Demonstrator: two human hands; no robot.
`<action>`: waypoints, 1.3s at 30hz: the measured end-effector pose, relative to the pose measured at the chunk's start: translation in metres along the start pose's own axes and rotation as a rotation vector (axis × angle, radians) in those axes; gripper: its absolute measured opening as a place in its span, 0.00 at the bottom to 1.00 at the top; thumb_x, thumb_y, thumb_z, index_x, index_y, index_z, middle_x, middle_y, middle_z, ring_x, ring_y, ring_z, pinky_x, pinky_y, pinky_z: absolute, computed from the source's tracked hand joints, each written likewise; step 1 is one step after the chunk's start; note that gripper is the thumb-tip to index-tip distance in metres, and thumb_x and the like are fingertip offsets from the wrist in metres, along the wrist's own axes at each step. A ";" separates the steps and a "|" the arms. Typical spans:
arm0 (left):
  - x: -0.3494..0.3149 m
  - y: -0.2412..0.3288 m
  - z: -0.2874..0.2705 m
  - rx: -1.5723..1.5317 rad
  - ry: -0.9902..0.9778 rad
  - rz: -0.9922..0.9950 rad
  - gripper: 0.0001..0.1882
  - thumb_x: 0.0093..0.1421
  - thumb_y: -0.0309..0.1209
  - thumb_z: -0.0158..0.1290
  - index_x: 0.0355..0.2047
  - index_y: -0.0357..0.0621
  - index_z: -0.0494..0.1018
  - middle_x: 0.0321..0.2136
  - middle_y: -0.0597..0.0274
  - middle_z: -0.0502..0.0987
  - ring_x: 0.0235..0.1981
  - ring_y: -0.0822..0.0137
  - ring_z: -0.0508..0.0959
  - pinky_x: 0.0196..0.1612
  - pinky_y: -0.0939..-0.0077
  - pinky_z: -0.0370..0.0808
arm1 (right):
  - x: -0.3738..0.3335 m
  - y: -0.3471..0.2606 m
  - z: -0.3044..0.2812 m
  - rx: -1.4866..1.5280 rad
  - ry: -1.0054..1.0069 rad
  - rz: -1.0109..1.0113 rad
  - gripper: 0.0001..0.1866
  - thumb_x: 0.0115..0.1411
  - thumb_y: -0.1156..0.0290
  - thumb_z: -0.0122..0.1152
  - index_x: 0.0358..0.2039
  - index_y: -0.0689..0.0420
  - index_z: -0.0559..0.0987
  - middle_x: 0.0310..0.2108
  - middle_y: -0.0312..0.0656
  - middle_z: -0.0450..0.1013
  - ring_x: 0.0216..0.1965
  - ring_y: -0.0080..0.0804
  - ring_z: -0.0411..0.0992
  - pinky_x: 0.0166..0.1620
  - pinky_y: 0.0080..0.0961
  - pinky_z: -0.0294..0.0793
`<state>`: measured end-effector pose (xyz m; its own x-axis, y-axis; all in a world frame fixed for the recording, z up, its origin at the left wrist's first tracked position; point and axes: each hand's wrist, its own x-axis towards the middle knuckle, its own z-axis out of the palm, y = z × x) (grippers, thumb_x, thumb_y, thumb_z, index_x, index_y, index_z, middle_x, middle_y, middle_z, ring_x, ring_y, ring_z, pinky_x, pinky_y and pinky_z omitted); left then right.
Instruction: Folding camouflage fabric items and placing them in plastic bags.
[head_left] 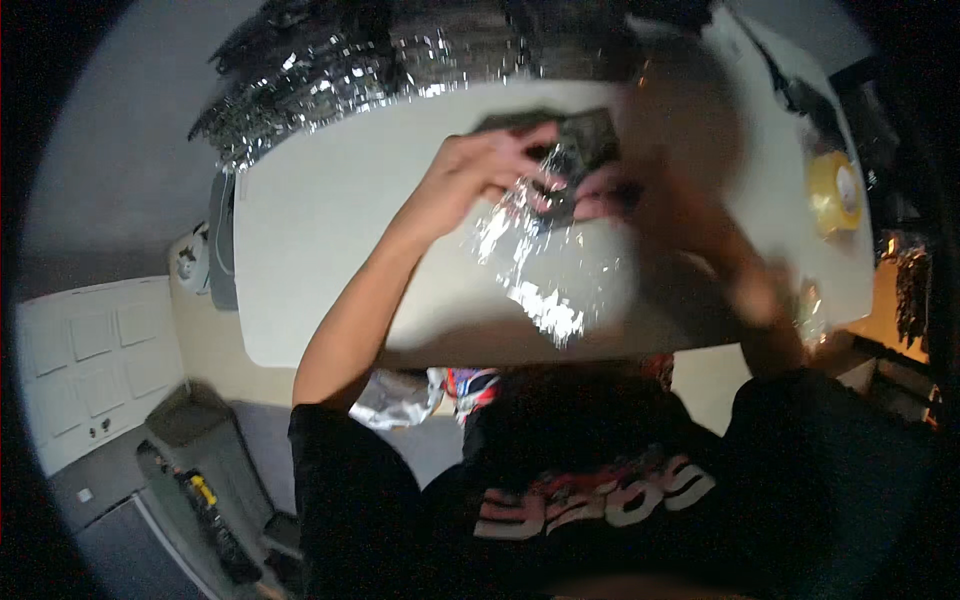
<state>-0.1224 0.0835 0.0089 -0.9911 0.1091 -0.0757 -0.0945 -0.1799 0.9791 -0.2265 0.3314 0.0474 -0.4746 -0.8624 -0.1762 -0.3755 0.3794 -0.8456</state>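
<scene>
Over the white table (330, 200) I have a dark, folded, cloth-like piece (590, 137) together with a glossy clear plastic bag (545, 300), whose loose end hangs toward me. My left hand (485, 168) is closed with its bent fingers on the bag and the dark piece, from the left. On the other side, my right hand (605, 192) has its fingers closed on the bag; it is smeared by motion and partly in shadow. How far the dark piece sits inside the bag I cannot tell. A large brown blur covers the area right of the hands.
Dark packages in shiny clear wrap (400, 60) are piled along the table's far edge. A wide roll of yellowish tape (838, 195) lies at the right edge. Left of the table are a grey couch (215, 450) and a white door (95, 355).
</scene>
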 end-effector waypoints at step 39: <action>-0.018 -0.008 0.062 0.306 -0.054 0.023 0.53 0.62 0.18 0.61 0.77 0.38 0.37 0.37 0.59 0.86 0.38 0.79 0.78 0.45 0.86 0.74 | -0.005 0.011 0.035 -0.247 0.482 -0.442 0.13 0.54 0.58 0.76 0.28 0.56 0.86 0.24 0.42 0.76 0.25 0.42 0.77 0.32 0.35 0.78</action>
<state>-0.0976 0.1436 0.0138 -0.9856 0.1616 -0.0508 -0.0315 0.1194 0.9923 -0.2008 0.3280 0.0216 -0.5145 -0.7301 0.4497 -0.7575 0.1414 -0.6373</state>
